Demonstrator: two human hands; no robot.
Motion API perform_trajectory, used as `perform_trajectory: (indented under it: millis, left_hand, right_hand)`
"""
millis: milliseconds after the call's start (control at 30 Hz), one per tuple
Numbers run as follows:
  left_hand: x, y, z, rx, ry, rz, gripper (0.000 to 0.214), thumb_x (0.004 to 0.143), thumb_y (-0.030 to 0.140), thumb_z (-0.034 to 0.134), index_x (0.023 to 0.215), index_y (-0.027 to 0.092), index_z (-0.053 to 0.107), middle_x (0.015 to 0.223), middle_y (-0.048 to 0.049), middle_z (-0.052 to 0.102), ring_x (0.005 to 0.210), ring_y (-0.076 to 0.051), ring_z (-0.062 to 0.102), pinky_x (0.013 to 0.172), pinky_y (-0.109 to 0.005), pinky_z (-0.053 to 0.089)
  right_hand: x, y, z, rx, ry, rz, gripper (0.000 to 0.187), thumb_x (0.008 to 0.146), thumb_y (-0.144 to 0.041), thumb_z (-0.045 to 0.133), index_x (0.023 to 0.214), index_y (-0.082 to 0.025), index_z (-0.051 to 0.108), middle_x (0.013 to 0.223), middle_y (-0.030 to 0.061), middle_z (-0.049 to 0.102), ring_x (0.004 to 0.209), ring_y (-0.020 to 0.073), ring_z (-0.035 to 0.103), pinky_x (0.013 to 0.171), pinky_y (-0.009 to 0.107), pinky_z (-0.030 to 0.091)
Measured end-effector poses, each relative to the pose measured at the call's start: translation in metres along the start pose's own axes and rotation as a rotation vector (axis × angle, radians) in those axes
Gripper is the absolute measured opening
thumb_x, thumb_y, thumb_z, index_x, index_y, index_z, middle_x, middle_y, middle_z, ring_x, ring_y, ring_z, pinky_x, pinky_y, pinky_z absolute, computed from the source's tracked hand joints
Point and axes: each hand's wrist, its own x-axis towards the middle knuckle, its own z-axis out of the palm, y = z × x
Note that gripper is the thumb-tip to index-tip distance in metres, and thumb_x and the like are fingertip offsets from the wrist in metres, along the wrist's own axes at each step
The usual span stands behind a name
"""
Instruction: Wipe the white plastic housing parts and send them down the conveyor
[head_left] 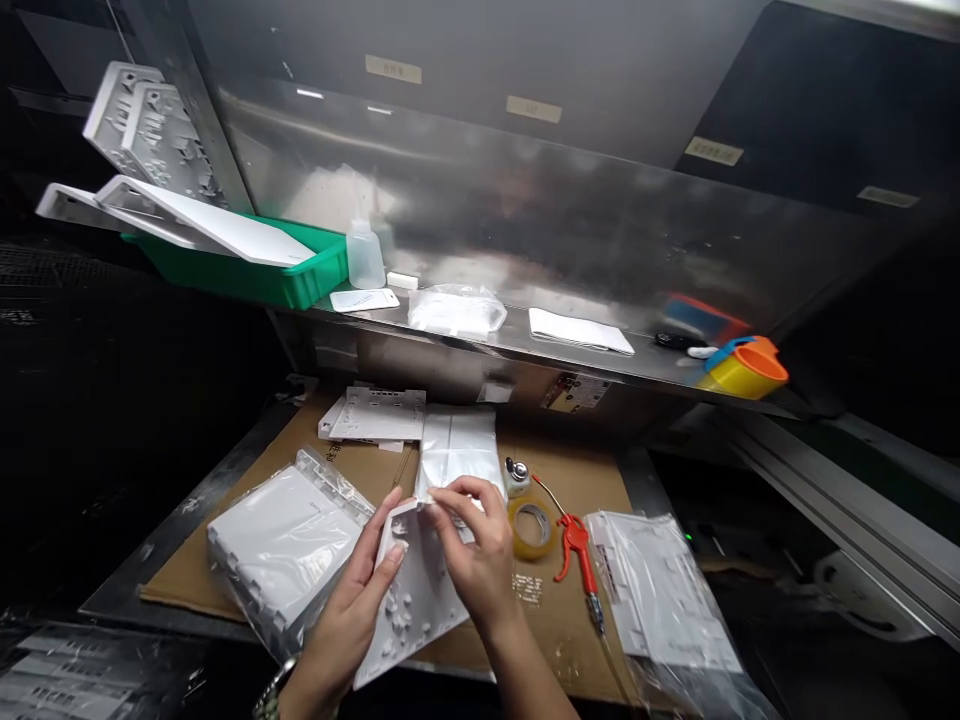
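Left hand point(358, 592) is partly closed, thumb and fingers clamping the left edge of a white plastic panel point(424, 595). Right hand point(480, 550) is curled, thumb and forefinger pinched together at the panel's top edge; whether they grip a small piece cannot be told. The panel is tilted above the cardboard point(559, 640), between a bagged panel point(281, 540) at left and a red air gun point(576, 545) at right. A tape roll point(534, 550) lies beside the air gun.
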Motion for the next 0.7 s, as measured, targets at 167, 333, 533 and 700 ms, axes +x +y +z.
perform_trajectory:
  millis: [167,333,533,700]
  left_hand:
    - [-0.002,-0.008,0.010,0.029,-0.038,0.030,0.056,0.097,0.048,0.059,0.151,0.042,0.045,0.168,0.0053,0.034,0.157,-0.025,0.020,0.129,-0.041,0.012]
    - [-0.005,-0.018,0.018,0.069,-0.034,0.054,0.057,0.098,0.046,0.058,0.152,0.040,0.043,0.167,0.0049,0.034,0.158,-0.023,0.016,0.129,-0.038,0.010]
    - [-0.008,-0.026,0.024,0.106,-0.055,0.087,0.057,0.099,0.046,0.057,0.153,0.041,0.041,0.168,0.0053,0.033,0.157,-0.023,0.019,0.129,-0.036,0.013]
    - [-0.012,-0.020,0.021,0.086,-0.042,-0.046,0.060,0.097,0.048,0.059,0.153,0.044,0.040,0.170,0.0070,0.027,0.158,-0.025,0.014,0.129,-0.045,0.015]
  right_hand:
    - [-0.006,0.008,-0.011,-0.042,0.033,-0.028,0.019,0.096,-0.019,0.064,0.110,-0.027,0.076,0.100,0.0049,0.067,0.097,0.0196,0.064,0.086,0.036,0.053]
    - [-0.014,0.012,-0.020,-0.179,0.034,-0.058,0.018,0.096,-0.020,0.065,0.108,-0.027,0.076,0.098,0.0045,0.068,0.094,0.0205,0.063,0.084,0.038,0.050]
    - [-0.024,0.016,-0.025,-0.144,0.015,-0.029,0.019,0.096,-0.020,0.064,0.110,-0.028,0.076,0.099,0.0046,0.068,0.096,0.0204,0.064,0.085,0.037,0.051]
    - [-0.035,0.094,-0.037,-0.214,0.083,0.154,0.016,0.097,-0.034,0.064,0.101,-0.026,0.077,0.098,0.0054,0.070,0.093,0.0218,0.064,0.080,0.037,0.054]
